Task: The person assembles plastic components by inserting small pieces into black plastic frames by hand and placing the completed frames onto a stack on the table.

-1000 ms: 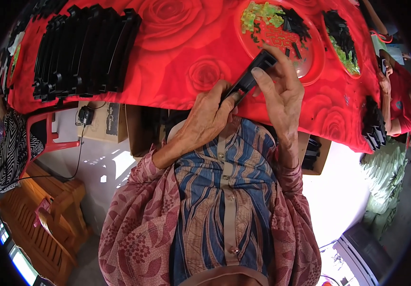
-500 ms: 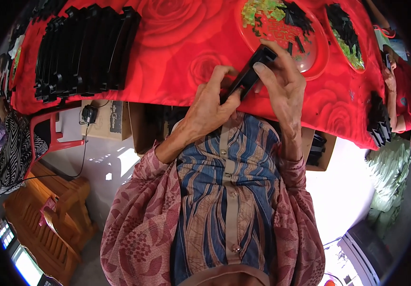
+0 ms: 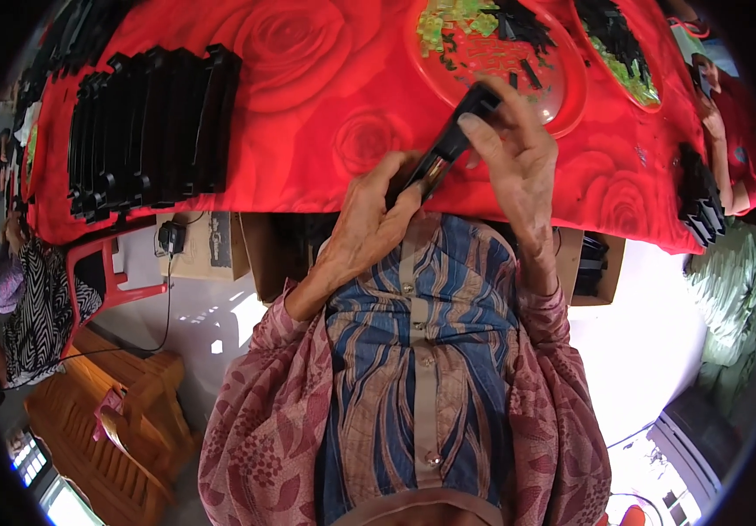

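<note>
A long black plastic part (image 3: 453, 138) slants between my two hands over the table's near edge. My left hand (image 3: 372, 216) is wrapped round its lower end, which the fingers partly hide. At the upper end my right hand (image 3: 520, 156) pinches it, thumb on the near face and fingers behind. A hollow with a brownish gleam shows along the part near my left fingers. Beyond my right hand lies a round red tray (image 3: 575, 110) with small yellow-green pieces (image 3: 457, 24) and black strips (image 3: 522, 26).
A row of similar long black parts (image 3: 145, 131) stands at the left on the red rose-patterned cloth (image 3: 290, 131). A second tray (image 3: 604, 66) lies at the far right, near another person's arm (image 3: 718, 140). Cardboard boxes (image 3: 606, 267) sit under the table; a red chair (image 3: 115, 280) stands left.
The view has tilted, so the left of the table sits lower. The black part has turned slightly, showing more of its hollow side, and my left hand has shifted a little left and down.
</note>
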`<move>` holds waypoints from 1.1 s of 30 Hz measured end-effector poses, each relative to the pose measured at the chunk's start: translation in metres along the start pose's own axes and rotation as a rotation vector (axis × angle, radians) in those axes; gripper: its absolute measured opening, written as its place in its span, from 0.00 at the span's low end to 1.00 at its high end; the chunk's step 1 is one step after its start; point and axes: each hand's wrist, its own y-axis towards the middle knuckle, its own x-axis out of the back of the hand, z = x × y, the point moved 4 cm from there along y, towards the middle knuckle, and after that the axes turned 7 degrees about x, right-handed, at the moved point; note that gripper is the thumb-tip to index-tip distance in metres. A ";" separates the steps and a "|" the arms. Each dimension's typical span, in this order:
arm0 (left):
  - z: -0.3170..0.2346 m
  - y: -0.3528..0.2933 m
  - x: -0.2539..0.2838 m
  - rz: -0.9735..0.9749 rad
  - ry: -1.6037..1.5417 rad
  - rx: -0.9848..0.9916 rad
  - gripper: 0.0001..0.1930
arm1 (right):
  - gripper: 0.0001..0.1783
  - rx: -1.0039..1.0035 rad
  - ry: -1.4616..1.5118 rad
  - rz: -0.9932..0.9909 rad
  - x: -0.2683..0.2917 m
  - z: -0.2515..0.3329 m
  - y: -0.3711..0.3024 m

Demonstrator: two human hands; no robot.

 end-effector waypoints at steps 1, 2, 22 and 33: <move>-0.002 0.000 -0.002 0.012 0.005 -0.009 0.13 | 0.25 0.008 -0.004 -0.013 0.000 0.000 0.000; -0.002 -0.001 -0.001 -0.019 0.006 -0.005 0.12 | 0.24 -0.008 0.008 -0.002 -0.002 0.000 -0.001; -0.001 -0.012 -0.004 -0.092 -0.091 -0.078 0.23 | 0.24 -0.082 0.085 0.105 -0.008 -0.021 -0.007; 0.003 -0.003 0.014 -0.072 -0.481 0.068 0.22 | 0.06 -0.190 -0.340 -0.121 0.089 -0.050 0.063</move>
